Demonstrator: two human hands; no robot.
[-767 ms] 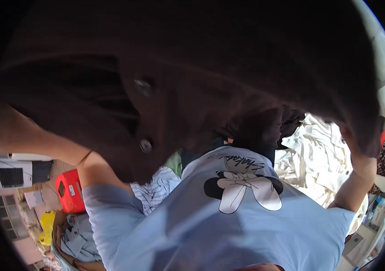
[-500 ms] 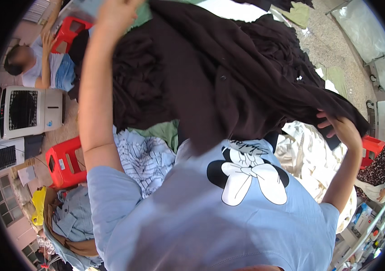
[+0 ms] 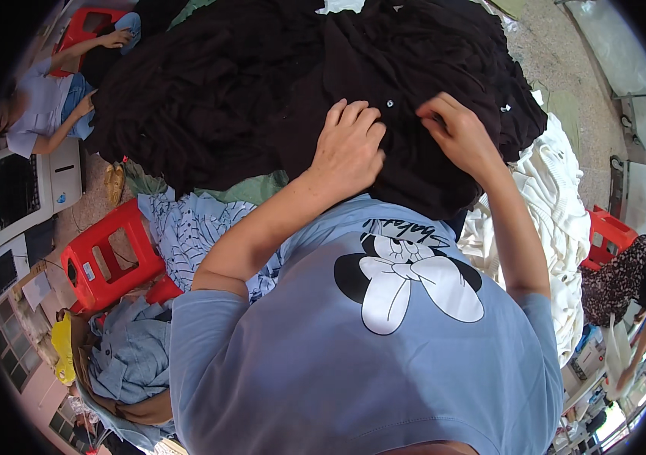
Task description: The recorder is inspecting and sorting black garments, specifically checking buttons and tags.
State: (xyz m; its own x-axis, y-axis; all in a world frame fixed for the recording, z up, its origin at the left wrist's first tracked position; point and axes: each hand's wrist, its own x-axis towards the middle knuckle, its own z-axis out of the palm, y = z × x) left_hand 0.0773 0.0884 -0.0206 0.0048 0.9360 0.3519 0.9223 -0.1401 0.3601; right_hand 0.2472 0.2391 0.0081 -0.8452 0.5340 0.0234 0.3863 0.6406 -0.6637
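Observation:
A very dark brown buttoned garment (image 3: 395, 163) lies in front of me on a heap of similar dark clothes (image 3: 209, 98). On its near part rests my left hand (image 3: 349, 148), fingers curled down into the cloth. To the right, my right hand (image 3: 459, 133) is drawn together in a pinch just over the same garment; its fingertips are slightly blurred, and what they hold, if anything, cannot be made out. Between the two hands a small round button (image 3: 390, 103) shows on the fabric.
White knitted clothes (image 3: 550, 220) are piled at the right, and a blue-white striped garment (image 3: 194, 235) lies at the left. Red stools (image 3: 114, 254) stand on both sides. Blue clothes (image 3: 130, 356) fill a bag at lower left. One person (image 3: 46, 110) sits far left, another at right.
Both hands have come inward: the left down from high at upper left, the right leftward from the garment's right side. The lifted, spread dark garment now lies down on the heap.

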